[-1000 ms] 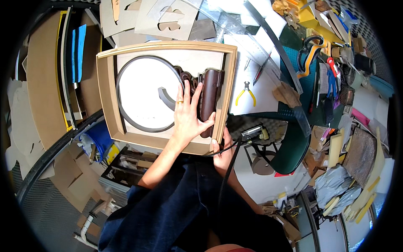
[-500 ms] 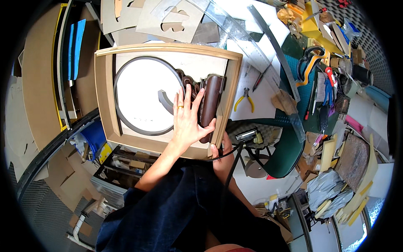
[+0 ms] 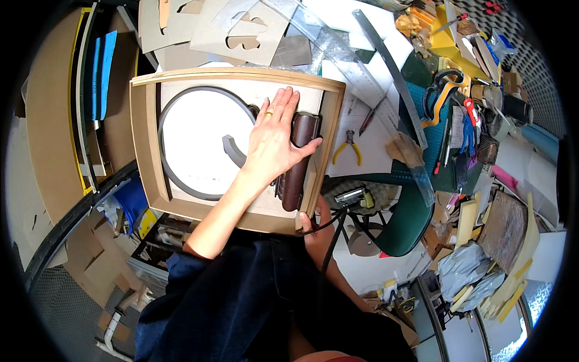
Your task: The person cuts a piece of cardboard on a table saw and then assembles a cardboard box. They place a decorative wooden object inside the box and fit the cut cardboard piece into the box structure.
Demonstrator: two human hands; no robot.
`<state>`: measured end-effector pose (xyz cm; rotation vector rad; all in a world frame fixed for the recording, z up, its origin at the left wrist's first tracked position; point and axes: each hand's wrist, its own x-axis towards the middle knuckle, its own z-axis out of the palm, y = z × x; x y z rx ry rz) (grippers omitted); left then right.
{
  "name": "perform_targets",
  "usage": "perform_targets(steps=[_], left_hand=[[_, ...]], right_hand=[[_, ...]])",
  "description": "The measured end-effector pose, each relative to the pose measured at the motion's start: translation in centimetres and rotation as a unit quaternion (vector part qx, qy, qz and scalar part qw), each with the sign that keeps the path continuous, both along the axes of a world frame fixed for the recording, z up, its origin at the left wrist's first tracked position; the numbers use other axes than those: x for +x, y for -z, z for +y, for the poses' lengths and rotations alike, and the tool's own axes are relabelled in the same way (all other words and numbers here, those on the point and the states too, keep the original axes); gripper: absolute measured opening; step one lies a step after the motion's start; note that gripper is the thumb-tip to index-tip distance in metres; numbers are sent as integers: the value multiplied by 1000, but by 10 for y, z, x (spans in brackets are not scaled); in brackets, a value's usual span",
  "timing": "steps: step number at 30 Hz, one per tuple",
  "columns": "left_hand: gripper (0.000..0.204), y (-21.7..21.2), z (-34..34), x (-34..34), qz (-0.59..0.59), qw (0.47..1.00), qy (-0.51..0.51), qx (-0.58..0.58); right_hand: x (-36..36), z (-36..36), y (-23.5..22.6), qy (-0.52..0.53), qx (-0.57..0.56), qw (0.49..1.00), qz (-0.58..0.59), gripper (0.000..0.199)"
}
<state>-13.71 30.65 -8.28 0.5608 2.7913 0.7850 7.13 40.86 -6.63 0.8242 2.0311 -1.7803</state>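
A shallow wooden box [image 3: 151, 193] stands at my waist, holding a white disc [image 3: 199, 151] with a dark grey rim and a short curved grey piece [image 3: 232, 149]. Along the box's right side lies a long, glossy dark brown moulded piece [image 3: 294, 187]. My left hand [image 3: 274, 142] is flat with its fingers stretched, palm down over the space between disc and brown piece; its thumb crosses the brown piece. Whatever lies under the palm is hidden. My right hand [image 3: 316, 226] grips the box's near right corner, thumb on the rim, other fingers mostly hidden beneath.
Cut cardboard sheets [image 3: 211, 30] lie beyond the box. To the right are yellow-handled pliers [image 3: 348, 149], a clear ruler [image 3: 356, 78], a dark metal strip [image 3: 392, 72] and a cutting mat [image 3: 416, 96] crowded with tools. A black cable [image 3: 330, 247] hangs near my right hand.
My left hand has slid away from me and slightly right, its fingers now closer to the box's far wall. The right hand keeps its hold on the corner.
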Motion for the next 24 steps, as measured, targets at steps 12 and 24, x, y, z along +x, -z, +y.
perform_targets(steps=[12, 24], left_hand=[[79, 10, 7, 2, 33, 999, 6, -15], [75, 15, 4, -1, 82, 996, 33, -7]], right_hand=[[0, -1, -1, -31, 67, 997, 8, 55], [-5, -3, 8, -20, 90, 994, 57, 72]])
